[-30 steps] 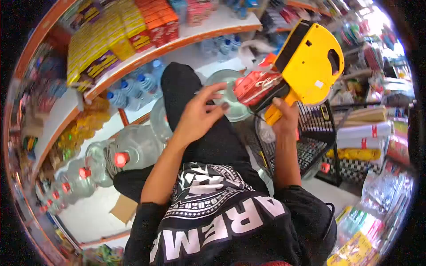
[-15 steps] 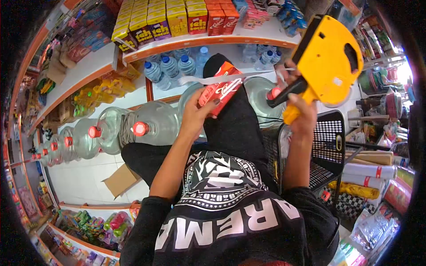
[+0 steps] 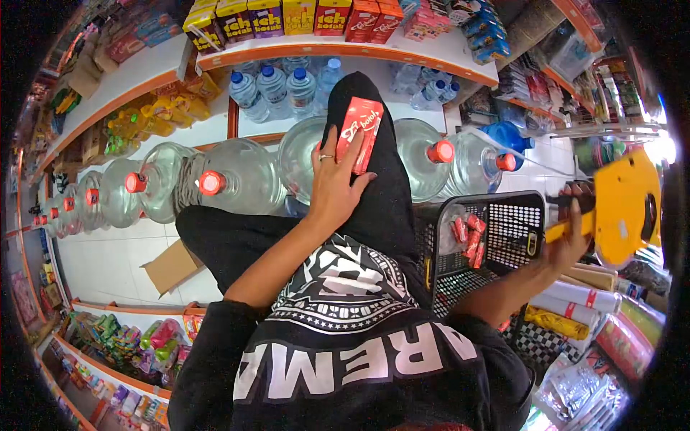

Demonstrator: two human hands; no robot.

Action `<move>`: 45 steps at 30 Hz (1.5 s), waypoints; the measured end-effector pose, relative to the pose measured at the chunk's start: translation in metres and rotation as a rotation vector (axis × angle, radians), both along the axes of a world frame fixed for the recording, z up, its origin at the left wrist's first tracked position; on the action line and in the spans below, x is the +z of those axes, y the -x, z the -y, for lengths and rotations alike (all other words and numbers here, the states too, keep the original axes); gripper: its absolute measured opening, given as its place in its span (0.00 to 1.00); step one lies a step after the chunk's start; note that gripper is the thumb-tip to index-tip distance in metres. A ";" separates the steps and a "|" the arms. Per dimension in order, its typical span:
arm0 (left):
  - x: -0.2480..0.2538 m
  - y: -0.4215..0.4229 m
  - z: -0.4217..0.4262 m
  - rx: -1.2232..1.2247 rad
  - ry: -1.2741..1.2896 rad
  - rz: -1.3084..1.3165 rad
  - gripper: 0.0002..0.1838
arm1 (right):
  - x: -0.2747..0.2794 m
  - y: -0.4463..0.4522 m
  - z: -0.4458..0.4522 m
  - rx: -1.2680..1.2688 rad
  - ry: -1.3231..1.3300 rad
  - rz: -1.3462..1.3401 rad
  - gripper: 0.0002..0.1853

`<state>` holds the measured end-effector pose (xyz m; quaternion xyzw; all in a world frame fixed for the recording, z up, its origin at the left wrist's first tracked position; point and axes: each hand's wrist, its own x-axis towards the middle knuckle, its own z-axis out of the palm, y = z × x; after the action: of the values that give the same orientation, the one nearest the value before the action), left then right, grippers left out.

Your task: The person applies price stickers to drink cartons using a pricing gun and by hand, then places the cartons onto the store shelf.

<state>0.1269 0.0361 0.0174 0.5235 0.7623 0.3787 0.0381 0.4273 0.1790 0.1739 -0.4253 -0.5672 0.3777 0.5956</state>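
Note:
My left hand [image 3: 336, 181], with a ring on one finger, grips a red drink carton [image 3: 361, 133] against my raised black-trousered thigh. White lettering shows on the carton's front. Off to the right, my right hand [image 3: 568, 244] is closed around the handle of a yellow price label gun [image 3: 624, 212], slightly smeared by motion. A thin white paper strip [image 3: 528, 159] trails from the gun toward the large water bottles. Below that strip, a black plastic basket [image 3: 503, 197] stands beside my leg with small red packs [image 3: 471, 237] inside.
Large clear water jugs [image 3: 241, 172] with red caps line the floor ahead. A shelf edge [image 3: 345, 52] above carries yellow and red drink cartons [image 3: 298, 18]. Small blue-capped bottles [image 3: 273, 90] stand beneath it. Flattened cardboard [image 3: 172, 267] lies at left; rolled goods [image 3: 568, 305] lie at right.
My right hand has swung the label gun away to the right and down, off the carton's side. My left hand has lowered the carton onto my thigh and turned it more upright.

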 end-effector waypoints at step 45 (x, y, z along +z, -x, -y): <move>0.009 0.050 -0.049 -0.109 -0.218 0.607 0.13 | -0.114 0.101 0.011 0.894 0.967 0.062 0.26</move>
<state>0.0774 0.0851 0.0260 0.4280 0.6419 0.5941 0.2277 0.3267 0.1684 0.0598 -0.3791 -0.4724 0.7886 0.1065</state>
